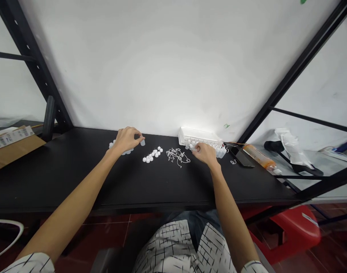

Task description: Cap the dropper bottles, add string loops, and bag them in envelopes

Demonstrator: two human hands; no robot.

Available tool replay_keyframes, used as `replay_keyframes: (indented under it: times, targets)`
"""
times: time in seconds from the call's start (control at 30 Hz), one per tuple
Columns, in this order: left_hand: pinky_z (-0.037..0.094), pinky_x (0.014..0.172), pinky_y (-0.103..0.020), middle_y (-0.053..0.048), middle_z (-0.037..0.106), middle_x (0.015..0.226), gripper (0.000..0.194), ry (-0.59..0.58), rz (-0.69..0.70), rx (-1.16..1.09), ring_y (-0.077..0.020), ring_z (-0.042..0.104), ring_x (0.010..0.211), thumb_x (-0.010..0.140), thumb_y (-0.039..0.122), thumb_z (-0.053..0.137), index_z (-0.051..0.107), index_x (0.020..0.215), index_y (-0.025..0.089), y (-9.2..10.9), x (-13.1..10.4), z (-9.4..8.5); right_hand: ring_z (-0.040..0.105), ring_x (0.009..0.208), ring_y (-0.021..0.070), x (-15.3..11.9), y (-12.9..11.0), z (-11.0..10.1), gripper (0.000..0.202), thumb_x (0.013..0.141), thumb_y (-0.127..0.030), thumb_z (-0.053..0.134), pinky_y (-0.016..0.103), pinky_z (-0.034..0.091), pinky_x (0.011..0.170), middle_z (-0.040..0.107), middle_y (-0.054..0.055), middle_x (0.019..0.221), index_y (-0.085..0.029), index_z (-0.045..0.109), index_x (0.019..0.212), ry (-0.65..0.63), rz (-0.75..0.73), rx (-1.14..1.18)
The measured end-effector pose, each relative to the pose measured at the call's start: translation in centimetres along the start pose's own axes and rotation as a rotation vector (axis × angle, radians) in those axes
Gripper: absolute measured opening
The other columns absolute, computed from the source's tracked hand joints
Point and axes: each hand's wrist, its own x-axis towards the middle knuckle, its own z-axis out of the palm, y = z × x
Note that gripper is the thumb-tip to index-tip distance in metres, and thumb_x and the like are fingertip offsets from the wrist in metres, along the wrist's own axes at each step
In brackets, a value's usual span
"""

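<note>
From where I stand, the likeliest mishap is a dropped piece. The left hand [127, 138] has a small, pale, cup-like piece [142, 141] just above the black table [162, 189], pinched between thumb and fingertip at its upper end; the grip is nearly closed, and so slight a hold could let the piece slip or tip if the fingers shift. Under and beside that hand lie more pale pieces [128, 151], partly hidden, which the heel of the palm could nudge out of place. The little white parts with thin pins [153, 154] sit close by in a loose group, and a sweeping sleeve or wrist could scatter them. The tangle of white loops [177, 155], between the two hands, might catch on a finger and drag.

The right hand [205, 152] is at the front left of the white stack [199, 135], among the pale pieces set along its near edge. Its thumb and fingers are drawn together; whether they grip a piece or only touch one, I can't tell. Pressing there could knock the row askew.

Both forearms reach forward from low down, the left slanting inward, the right steeper, its wrist bent toward the middle.
</note>
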Motion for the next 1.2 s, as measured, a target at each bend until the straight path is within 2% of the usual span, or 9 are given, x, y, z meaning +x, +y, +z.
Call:
replay_keyframes:
  times: [0.2,0.37,0.5,0.57,0.67,0.77,0.87,0.97,1.2]
  targets:
    - [0.042,0.086,-0.037,-0.006,0.076,0.097,0.027,-0.086,-0.007,0.004,-0.0280,0.066,0.094,0.084,0.040,0.058,0.077,0.085,0.020,0.6,-0.1,0.4,0.065,0.085,0.0213,-1.1,2.8,-1.4,0.017,0.075,-0.032,0.062,0.027,0.037,0.067,0.073,0.000,0.085,-0.021,0.067,0.087,0.167,0.150,0.183]
    - [0.041,0.083,-0.037,-0.006,0.076,0.089,0.028,-0.125,0.012,-0.003,-0.0266,0.067,0.082,0.084,0.040,0.059,0.078,0.085,0.020,0.5,0.0,1.1,0.063,0.076,0.0189,-2.8,3.2,0.0,0.008,0.076,-0.028,0.063,0.025,0.032,0.061,0.072,-0.001,0.076,-0.020,0.063,0.075,0.011,0.040,0.116]
    - [0.040,0.080,-0.037,-0.008,0.075,0.084,0.028,-0.121,0.027,-0.022,-0.0258,0.066,0.076,0.084,0.038,0.059,0.079,0.086,0.018,0.4,0.0,1.3,0.065,0.077,0.0192,-2.7,2.1,1.3,0.011,0.080,-0.029,0.063,0.025,0.034,0.060,0.073,0.000,0.079,-0.020,0.064,0.076,-0.022,-0.021,0.122]
    - [0.040,0.080,-0.037,-0.008,0.075,0.083,0.028,-0.116,0.032,-0.018,-0.0255,0.066,0.074,0.085,0.038,0.059,0.079,0.087,0.019,0.4,-0.1,1.2,0.066,0.081,0.0196,-2.3,2.1,1.4,0.009,0.080,-0.029,0.064,0.025,0.039,0.064,0.075,-0.001,0.083,-0.020,0.068,0.082,-0.063,-0.053,0.183]
    - [0.041,0.080,-0.037,-0.007,0.075,0.082,0.029,-0.113,0.034,-0.008,-0.0251,0.066,0.075,0.085,0.040,0.058,0.079,0.086,0.020,0.5,-0.1,1.0,0.068,0.084,0.0194,-1.9,2.9,1.2,0.026,0.080,-0.022,0.061,0.027,0.045,0.074,0.076,0.000,0.092,-0.020,0.070,0.104,-0.065,-0.057,0.227]
    - [0.041,0.081,-0.036,-0.006,0.076,0.084,0.028,-0.113,0.032,-0.004,-0.0245,0.066,0.076,0.085,0.040,0.058,0.079,0.084,0.022,0.6,-0.1,0.9,0.068,0.094,0.0220,-1.3,3.4,0.8,0.037,0.084,-0.017,0.052,0.029,0.046,0.082,0.075,0.006,0.100,-0.017,0.067,0.118,0.015,-0.001,0.081]
    - [0.041,0.080,-0.036,-0.006,0.076,0.084,0.028,-0.114,0.022,-0.004,-0.0246,0.066,0.075,0.084,0.040,0.058,0.079,0.085,0.021,0.6,-0.1,0.9,0.065,0.107,0.0270,-0.6,2.6,0.9,0.040,0.086,-0.018,0.052,0.031,0.046,0.086,0.073,0.011,0.109,-0.016,0.065,0.123,-0.069,-0.031,-0.149]
    - [0.040,0.080,-0.035,-0.006,0.076,0.086,0.027,-0.111,0.029,-0.017,-0.0244,0.067,0.077,0.084,0.040,0.059,0.078,0.084,0.021,0.5,0.0,1.0,0.064,0.108,0.0312,0.1,1.2,1.3,0.035,0.088,-0.018,0.048,0.034,0.046,0.083,0.070,0.016,0.114,-0.013,0.068,0.116,-0.154,-0.071,-0.308]
    - [0.041,0.080,-0.036,-0.006,0.076,0.086,0.027,-0.096,0.046,-0.004,-0.0248,0.066,0.079,0.085,0.039,0.058,0.078,0.083,0.022,0.4,-0.1,1.2,0.066,0.103,0.0331,0.2,0.6,0.9,0.029,0.083,-0.017,0.052,0.034,0.045,0.079,0.071,0.019,0.107,-0.012,0.070,0.105,-0.163,-0.094,-0.347]
